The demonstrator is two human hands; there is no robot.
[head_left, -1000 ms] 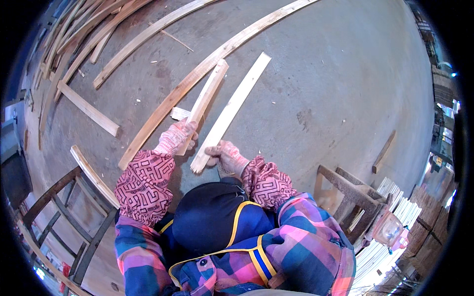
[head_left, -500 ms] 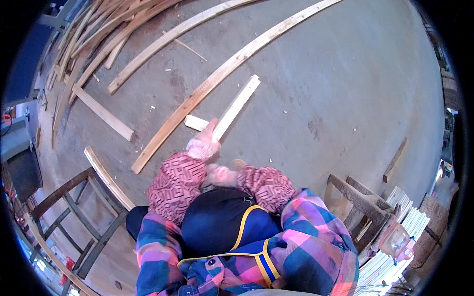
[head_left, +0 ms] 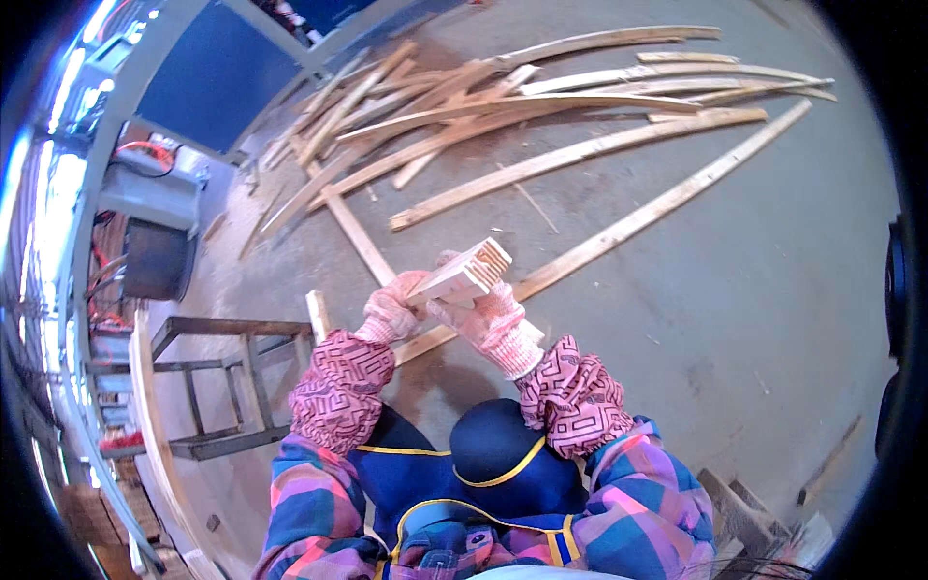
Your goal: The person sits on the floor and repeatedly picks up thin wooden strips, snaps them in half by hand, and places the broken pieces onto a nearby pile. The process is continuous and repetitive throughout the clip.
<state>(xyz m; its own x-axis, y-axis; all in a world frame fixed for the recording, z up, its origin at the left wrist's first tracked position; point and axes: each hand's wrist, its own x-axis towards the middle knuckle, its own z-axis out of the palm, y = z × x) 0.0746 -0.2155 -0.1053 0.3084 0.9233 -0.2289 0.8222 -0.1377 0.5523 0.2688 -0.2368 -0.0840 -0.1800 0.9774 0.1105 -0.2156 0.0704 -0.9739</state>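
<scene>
A pale wooden piece (head_left: 462, 273) is raised in front of my knees, its upper end cut in comb-like grooves. My left hand (head_left: 391, 302), in a pinkish knit glove, is closed around its left side. Also gloved, my right hand (head_left: 486, 324) grips the piece from below and from the right. Part of the wood lies hidden behind the fingers. Beneath it on the floor, a long wooden strip (head_left: 619, 237) runs from near my knees toward the far right.
A heap of long wooden strips (head_left: 483, 111) spreads over the far floor. At my left stands a metal frame (head_left: 237, 382) with a curved strip (head_left: 155, 435) beside it. A dark bin (head_left: 159, 259) and a blue panel (head_left: 217, 82) are farther left. Wooden parts (head_left: 739, 512) sit at lower right.
The view has swung left, bringing the heap and blue panel into it. My left hand was low at a pale piece near the floor; now both hands hold a pale piece up together.
</scene>
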